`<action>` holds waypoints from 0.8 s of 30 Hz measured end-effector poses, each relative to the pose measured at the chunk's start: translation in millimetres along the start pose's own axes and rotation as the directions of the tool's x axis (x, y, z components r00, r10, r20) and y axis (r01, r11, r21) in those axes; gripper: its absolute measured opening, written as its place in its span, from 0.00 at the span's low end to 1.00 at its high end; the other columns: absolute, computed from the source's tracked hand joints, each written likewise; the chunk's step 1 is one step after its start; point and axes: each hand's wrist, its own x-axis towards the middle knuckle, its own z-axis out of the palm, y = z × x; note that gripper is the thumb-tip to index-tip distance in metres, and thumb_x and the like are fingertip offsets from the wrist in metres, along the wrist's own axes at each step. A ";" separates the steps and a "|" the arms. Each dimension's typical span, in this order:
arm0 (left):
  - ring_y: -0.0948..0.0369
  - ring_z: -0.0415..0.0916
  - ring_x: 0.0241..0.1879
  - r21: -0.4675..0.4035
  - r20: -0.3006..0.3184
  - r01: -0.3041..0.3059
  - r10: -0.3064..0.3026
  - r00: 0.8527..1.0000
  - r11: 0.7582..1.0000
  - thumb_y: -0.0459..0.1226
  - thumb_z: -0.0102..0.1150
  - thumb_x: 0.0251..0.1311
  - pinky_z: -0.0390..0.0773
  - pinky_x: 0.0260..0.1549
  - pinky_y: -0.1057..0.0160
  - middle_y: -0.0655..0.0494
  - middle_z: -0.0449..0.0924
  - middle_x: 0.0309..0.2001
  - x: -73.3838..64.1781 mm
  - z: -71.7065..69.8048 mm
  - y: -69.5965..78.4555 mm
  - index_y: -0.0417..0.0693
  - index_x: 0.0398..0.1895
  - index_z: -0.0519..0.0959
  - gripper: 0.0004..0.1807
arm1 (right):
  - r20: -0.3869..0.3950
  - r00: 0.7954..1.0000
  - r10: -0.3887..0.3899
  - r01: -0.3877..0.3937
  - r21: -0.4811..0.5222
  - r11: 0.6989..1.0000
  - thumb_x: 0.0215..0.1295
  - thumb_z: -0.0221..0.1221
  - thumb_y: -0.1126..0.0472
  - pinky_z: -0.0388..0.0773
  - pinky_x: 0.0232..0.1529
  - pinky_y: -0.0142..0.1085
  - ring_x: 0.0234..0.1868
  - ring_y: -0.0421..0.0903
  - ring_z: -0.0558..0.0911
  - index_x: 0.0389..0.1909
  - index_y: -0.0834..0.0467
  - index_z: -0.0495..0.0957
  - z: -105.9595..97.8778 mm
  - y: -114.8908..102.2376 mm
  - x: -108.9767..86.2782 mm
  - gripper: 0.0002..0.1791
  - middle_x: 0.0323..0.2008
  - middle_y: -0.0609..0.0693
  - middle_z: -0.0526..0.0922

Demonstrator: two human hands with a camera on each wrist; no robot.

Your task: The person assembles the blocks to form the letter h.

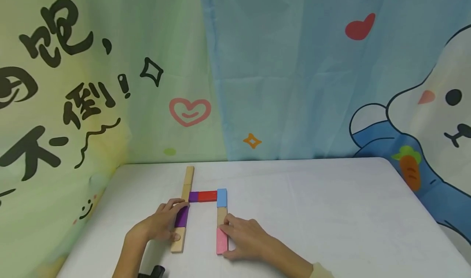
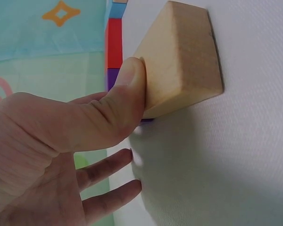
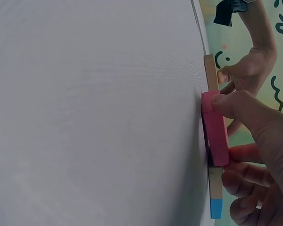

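Wooden toy blocks lie on the white table in an H-like outline. My left hand (image 1: 162, 224) is at the left column. Its thumb presses the near plain wooden block (image 2: 179, 56), while the forefinger reaches over the purple block (image 1: 182, 217) above it; the other fingers are spread loosely. On the right column, my right hand (image 1: 247, 238) pinches the pink block (image 3: 216, 134) between thumb and fingers, at the column's near end. Beyond the pink block come a plain block (image 1: 222, 215) and a blue block (image 1: 222, 198). A red block (image 1: 207, 196) and a small purple block (image 1: 193, 197) bridge the columns.
Two plain blocks (image 1: 188, 175) extend the left column toward the back edge of the white table (image 1: 331, 212). Behind the table hangs a printed curtain (image 1: 265, 65). A black object (image 1: 157, 271) shows near the left forearm at the bottom edge.
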 end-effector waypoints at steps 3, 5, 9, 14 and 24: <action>0.40 0.59 0.65 0.005 -0.002 0.006 -0.006 1.000 1.000 0.37 0.75 0.42 0.71 0.56 0.33 0.46 0.54 0.72 1.2 -0.6 0.5 0.47 0.72 0.60 0.51 | -0.006 1.000 0.008 -0.008 -0.009 1.000 0.53 0.65 0.38 0.62 0.22 0.21 0.32 0.30 0.68 0.57 0.49 0.78 0.9 0.0 0.7 0.32 0.47 0.40 0.72; 0.40 0.59 0.65 0.006 -0.004 0.010 -0.010 1.000 1.000 0.37 0.75 0.41 0.71 0.55 0.33 0.46 0.54 0.72 1.9 -1.0 1.1 0.47 0.72 0.60 0.51 | -0.004 1.000 0.018 -0.018 -0.003 1.000 0.53 0.66 0.37 0.63 0.23 0.21 0.32 0.30 0.68 0.58 0.49 0.78 1.6 0.2 1.2 0.33 0.47 0.40 0.72; 0.41 0.59 0.65 -0.002 -0.002 0.018 -0.018 1.000 1.000 0.36 0.75 0.41 0.71 0.55 0.33 0.47 0.55 0.72 3.1 -1.1 2.1 0.48 0.72 0.60 0.50 | 0.006 0.999 0.040 -0.040 0.022 0.999 0.52 0.66 0.38 0.63 0.23 0.22 0.33 0.31 0.68 0.58 0.49 0.77 2.4 0.3 0.9 0.33 0.47 0.40 0.72; 0.42 0.59 0.65 -0.003 0.002 0.042 -0.042 0.999 0.999 0.35 0.75 0.41 0.71 0.55 0.33 0.48 0.55 0.72 2.8 -1.0 4.3 0.49 0.72 0.61 0.50 | -0.006 0.999 0.032 -0.032 0.034 0.999 0.53 0.67 0.39 0.63 0.22 0.22 0.32 0.30 0.67 0.57 0.49 0.78 3.0 0.5 -1.2 0.32 0.45 0.39 0.71; 0.40 0.58 0.68 0.012 -0.003 0.055 -0.055 0.998 0.998 0.35 0.74 0.42 0.72 0.52 0.31 0.50 0.54 0.73 2.7 3.0 4.0 0.49 0.72 0.61 0.49 | 0.046 0.995 0.084 -0.089 0.101 0.991 0.52 0.66 0.36 0.65 0.23 0.22 0.33 0.30 0.68 0.62 0.49 0.75 0.9 -1.5 -2.1 0.37 0.48 0.39 0.70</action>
